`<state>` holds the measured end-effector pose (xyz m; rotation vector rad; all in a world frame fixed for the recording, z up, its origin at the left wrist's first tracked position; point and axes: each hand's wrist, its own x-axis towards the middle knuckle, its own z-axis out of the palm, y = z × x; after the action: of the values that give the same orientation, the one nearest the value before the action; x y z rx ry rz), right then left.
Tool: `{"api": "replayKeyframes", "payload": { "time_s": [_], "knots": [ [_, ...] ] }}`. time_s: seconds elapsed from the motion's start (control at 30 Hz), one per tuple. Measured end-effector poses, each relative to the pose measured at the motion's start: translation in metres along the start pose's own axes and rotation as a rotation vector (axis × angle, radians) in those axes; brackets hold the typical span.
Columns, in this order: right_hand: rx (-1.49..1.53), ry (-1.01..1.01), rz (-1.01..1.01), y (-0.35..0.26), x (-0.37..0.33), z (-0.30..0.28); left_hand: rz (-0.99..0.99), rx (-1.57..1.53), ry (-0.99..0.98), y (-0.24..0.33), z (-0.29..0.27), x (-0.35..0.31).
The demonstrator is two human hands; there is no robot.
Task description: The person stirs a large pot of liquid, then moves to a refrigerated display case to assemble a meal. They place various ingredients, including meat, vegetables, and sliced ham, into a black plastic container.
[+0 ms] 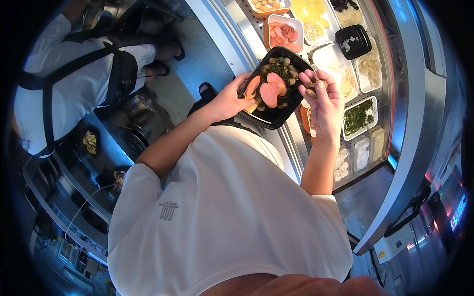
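My left hand grips the near-left side of a black square bowl, thumb over its rim. Inside lie pink sausage slices, dark leafy greens and small rounded brown pieces. A yellowish piece sits by my thumb. At the bowl's right rim, my right hand is turned palm up with curled fingers. It holds a few small rounded brown food pieces, whose exact kind I cannot make out.
A cold counter of food tubs runs along the right: sliced sausage, yellow slices, green strips, pale round slices. A small black bowl rests on the tubs. At left, another person in a dark apron stands near cooking pans.
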<state>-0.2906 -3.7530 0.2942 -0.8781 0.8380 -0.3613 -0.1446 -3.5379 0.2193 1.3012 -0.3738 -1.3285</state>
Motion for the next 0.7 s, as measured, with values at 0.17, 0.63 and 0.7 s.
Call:
{"api": "replayKeyframes", "payload": {
  "time_s": [0.17, 0.63, 0.7],
  "knots": [
    [0.009, -0.036, -0.013, 0.0, 0.002, 0.005, 0.016, -0.007, -0.022, -0.003, -0.003, 0.003],
    [0.125, -0.026, -0.106, 0.015, 0.006, 0.011, 0.0, -0.02, -0.055, 0.008, 0.0, 0.005],
    [0.096, -0.014, -0.119, 0.015, 0.007, 0.01, -0.006, -0.007, -0.067, 0.01, -0.001, 0.005]
  ]
}}
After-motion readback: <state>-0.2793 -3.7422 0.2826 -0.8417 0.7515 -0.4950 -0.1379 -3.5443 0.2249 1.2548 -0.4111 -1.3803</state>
